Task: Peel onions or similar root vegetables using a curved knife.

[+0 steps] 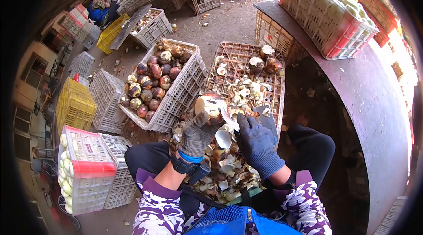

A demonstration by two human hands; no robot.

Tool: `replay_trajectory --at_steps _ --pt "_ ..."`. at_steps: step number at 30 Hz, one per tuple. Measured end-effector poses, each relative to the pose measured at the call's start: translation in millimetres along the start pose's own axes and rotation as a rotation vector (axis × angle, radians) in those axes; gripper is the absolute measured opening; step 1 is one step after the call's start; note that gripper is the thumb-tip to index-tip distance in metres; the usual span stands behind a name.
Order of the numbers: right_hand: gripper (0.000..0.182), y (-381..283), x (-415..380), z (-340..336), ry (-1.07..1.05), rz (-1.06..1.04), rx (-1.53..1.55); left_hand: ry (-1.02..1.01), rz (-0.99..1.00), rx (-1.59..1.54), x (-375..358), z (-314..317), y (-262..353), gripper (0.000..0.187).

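A large round fruit (210, 106), with white flesh bared and reddish-brown skin left at its top and right, sits at the upper end of my left hand (197, 136). My left hand, in a grey glove, has its fingers wrapped against the fruit's lower left. Facing it is my right hand (257, 144), in a dark blue-grey glove, closed on a knife (230, 120). The curved pale blade points up left to the fruit's edge; the handle is hidden. Just right of this hand is a flat dark-grey plate-like piece (267, 119) with a hole. Peelings (227, 166) are heaped below the hands.
A white crate (180, 96) of unpeeled dark fruits stands at front left. Ahead, an upturned crate (222, 78) bears scraps and several fruits. A curved table (352, 80) with a full crate (328, 27) borders the right. Stacked crates (90, 169) stand left; a person (100, 11) sits far left.
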State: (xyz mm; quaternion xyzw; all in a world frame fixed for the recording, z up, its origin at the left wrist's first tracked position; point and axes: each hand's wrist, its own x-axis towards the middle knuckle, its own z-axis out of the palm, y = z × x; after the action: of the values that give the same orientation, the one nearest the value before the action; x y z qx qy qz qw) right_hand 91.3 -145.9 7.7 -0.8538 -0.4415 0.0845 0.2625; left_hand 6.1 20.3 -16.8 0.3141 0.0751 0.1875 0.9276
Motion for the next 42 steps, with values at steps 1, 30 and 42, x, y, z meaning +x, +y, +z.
replay_trajectory --at_steps 1,30,42 --pt "0.038 -1.7 1.1 0.4 -0.003 0.022 -0.002 -0.018 0.002 0.014 -0.4 -2.1 -1.4 0.063" --pt "0.028 27.9 0.9 -13.8 -0.613 0.308 1.218 -0.020 -0.275 0.337 -2.6 -26.0 28.7 0.064" --pt "0.031 17.3 11.2 16.1 0.191 0.010 0.787 0.076 -0.165 0.364 -8.7 -11.5 13.5 0.063"
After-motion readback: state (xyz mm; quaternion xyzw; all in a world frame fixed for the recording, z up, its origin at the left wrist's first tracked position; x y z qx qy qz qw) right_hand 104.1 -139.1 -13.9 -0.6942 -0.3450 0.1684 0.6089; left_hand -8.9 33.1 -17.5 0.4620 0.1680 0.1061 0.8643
